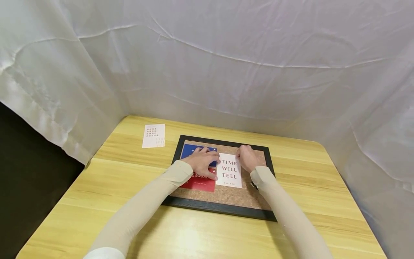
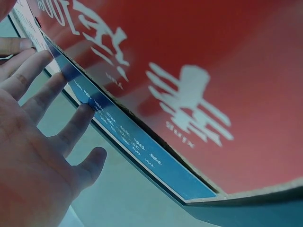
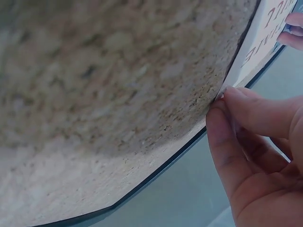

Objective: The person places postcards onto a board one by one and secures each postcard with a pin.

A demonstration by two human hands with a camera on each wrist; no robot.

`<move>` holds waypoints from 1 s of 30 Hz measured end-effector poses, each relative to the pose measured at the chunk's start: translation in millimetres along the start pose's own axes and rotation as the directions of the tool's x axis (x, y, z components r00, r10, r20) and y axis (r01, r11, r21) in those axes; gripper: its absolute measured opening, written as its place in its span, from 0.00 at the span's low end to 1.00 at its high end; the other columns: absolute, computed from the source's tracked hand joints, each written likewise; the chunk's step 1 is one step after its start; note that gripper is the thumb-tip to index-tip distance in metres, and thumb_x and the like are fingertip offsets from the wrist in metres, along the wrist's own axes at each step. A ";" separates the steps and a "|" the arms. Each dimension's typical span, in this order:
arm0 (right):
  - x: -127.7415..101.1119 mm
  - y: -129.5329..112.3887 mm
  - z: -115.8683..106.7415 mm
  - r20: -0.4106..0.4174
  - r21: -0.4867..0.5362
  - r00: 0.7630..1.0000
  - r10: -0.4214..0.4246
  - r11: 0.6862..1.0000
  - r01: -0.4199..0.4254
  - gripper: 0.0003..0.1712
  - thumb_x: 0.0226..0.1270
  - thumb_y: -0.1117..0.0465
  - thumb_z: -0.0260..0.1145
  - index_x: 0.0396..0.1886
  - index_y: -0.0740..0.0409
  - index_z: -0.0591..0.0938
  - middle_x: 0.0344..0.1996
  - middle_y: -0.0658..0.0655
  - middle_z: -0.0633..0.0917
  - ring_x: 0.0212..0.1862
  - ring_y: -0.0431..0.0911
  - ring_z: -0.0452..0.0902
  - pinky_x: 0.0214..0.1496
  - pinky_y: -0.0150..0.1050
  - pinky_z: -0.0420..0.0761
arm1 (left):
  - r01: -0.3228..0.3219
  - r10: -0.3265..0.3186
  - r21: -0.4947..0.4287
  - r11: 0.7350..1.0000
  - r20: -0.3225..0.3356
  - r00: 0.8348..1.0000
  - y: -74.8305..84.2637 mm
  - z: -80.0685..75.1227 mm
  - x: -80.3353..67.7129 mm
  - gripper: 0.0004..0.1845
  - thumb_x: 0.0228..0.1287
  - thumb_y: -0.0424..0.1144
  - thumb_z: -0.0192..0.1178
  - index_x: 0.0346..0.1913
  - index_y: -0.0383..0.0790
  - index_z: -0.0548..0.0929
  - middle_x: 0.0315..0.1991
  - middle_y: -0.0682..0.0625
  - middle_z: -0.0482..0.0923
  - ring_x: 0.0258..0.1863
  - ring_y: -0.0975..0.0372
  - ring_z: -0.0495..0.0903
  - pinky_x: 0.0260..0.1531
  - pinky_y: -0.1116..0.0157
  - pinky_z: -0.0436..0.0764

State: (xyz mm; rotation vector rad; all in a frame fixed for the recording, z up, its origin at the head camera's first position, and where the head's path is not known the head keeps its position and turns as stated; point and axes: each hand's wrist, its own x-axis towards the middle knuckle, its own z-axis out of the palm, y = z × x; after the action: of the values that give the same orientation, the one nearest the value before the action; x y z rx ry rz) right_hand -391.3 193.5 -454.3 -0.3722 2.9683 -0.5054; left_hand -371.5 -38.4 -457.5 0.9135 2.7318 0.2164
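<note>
Cork board (image 1: 226, 194) in black frame, centre of wooden tabletop (image 1: 129, 216); white "TIME WILL TELL" card (image 1: 229, 174) on it. Left hand (image 1: 202, 162) flat, fingers spread, steadying blue card (image 1: 191, 149) at 9 o'clock; right hand (image 1: 247, 158) pinching white card's top corner at 1 o'clock

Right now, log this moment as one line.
left hand: flat on blue card and red card | right hand: pinching white card corner | cork board on table
</note>
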 end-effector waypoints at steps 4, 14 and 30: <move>0.9 0.9 0.4 -0.008 0.012 1.000 -0.005 1.000 0.005 0.22 0.72 0.77 0.54 0.25 0.58 0.89 0.31 0.55 0.88 0.29 0.44 0.73 0.27 0.34 0.70 | 0.002 -0.002 0.005 1.000 0.002 1.000 1.6 0.3 -0.7 0.40 0.58 0.69 0.68 0.71 0.58 0.75 0.79 0.56 0.65 0.76 0.52 0.60 0.78 0.45 0.58; 4.2 -1.8 -3.3 0.016 -0.009 1.000 0.014 1.000 -0.014 0.20 0.74 0.75 0.53 0.30 0.59 0.89 0.35 0.56 0.88 0.31 0.45 0.75 0.29 0.36 0.73 | 0.007 -0.007 0.015 1.000 -0.007 1.000 2.3 -1.3 -1.6 0.39 0.58 0.68 0.68 0.71 0.58 0.76 0.79 0.56 0.65 0.75 0.52 0.61 0.75 0.46 0.61; -1.2 11.2 3.8 -0.062 0.013 0.985 -0.158 0.987 0.159 0.21 0.68 0.80 0.53 0.19 0.61 0.81 0.18 0.53 0.77 0.23 0.42 0.62 0.26 0.33 0.61 | -0.009 0.009 0.023 1.000 -0.020 1.000 2.4 -1.1 -2.3 0.38 0.59 0.69 0.67 0.70 0.58 0.77 0.78 0.55 0.66 0.74 0.52 0.62 0.74 0.46 0.62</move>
State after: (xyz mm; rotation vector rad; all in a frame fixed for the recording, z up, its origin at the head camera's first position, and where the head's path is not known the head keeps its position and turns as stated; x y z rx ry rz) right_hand -392.0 202.9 -461.7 -0.6059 3.0050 -0.5690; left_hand -368.6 -38.0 -455.5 0.9345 2.7545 0.1974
